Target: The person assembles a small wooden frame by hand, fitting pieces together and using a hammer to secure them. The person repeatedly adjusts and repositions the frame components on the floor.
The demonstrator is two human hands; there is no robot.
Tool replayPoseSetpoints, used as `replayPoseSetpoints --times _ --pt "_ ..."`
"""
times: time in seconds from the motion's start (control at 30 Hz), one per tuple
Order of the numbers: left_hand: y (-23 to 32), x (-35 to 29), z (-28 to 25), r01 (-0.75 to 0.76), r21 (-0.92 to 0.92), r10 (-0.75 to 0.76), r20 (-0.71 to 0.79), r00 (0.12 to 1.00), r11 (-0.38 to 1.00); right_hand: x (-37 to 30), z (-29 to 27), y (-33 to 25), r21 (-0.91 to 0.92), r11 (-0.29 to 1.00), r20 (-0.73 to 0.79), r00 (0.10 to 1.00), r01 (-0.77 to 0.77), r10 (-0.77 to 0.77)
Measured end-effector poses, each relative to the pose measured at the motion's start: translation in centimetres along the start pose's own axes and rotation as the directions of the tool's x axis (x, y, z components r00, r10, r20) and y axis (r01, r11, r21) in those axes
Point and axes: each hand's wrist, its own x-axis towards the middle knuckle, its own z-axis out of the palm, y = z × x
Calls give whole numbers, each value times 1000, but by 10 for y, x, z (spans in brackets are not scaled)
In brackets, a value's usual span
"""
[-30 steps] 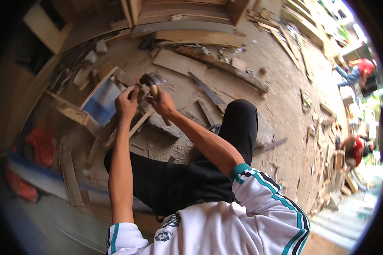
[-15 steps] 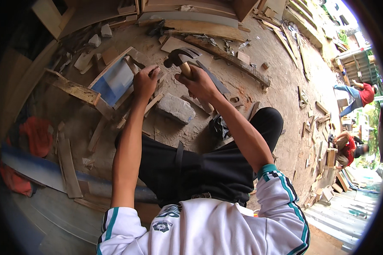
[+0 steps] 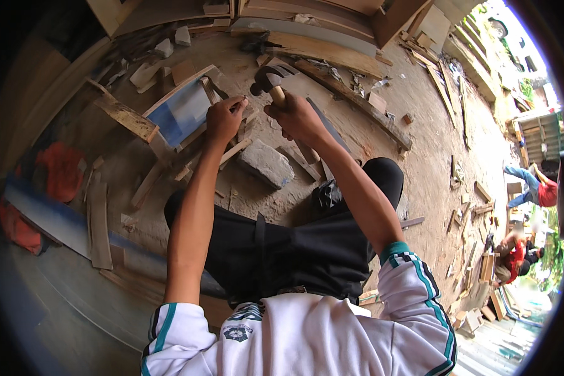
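My right hand [image 3: 299, 118] is closed around the wooden handle of a claw hammer [image 3: 269, 81], its dark head raised above the floor. Left of it, my left hand [image 3: 225, 119] is pinched shut, thumb against forefinger; whatever lies between the fingertips is too small to make out. The hammer head is close to those fingertips but apart from them. Beside my left hand stands a wooden frame with a blue and white panel [image 3: 182, 111]. A grey stone block [image 3: 266, 164] lies on the ground just below my hands. A handsaw blade [image 3: 326, 122] shows partly behind my right forearm.
Long planks [image 3: 351, 97] lie beyond my hands, before a wooden cabinet [image 3: 313, 28]. Wood offcuts litter the ground. At left are an orange cloth [image 3: 59, 172] and a long blue-white board [image 3: 56, 207]. Two people in red [image 3: 547, 191] are at the far right.
The whole view has shifted, so the surroundings appear farther right. Both hands keep nearly the same pose, the hammer still raised beside my left hand. The people at right have changed posture slightly.
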Motion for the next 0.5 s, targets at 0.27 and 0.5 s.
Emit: replayPoseSetpoints --times 0.27,0.5 --pt "6 -4 2 28 10 -28 -75 997 1000 3 1 29 53 999 27 1000 -4 3" --pt "-1 -1 0 47 -20 -48 -34 998 999 1 10 42 111 993 94 995 -38 28"
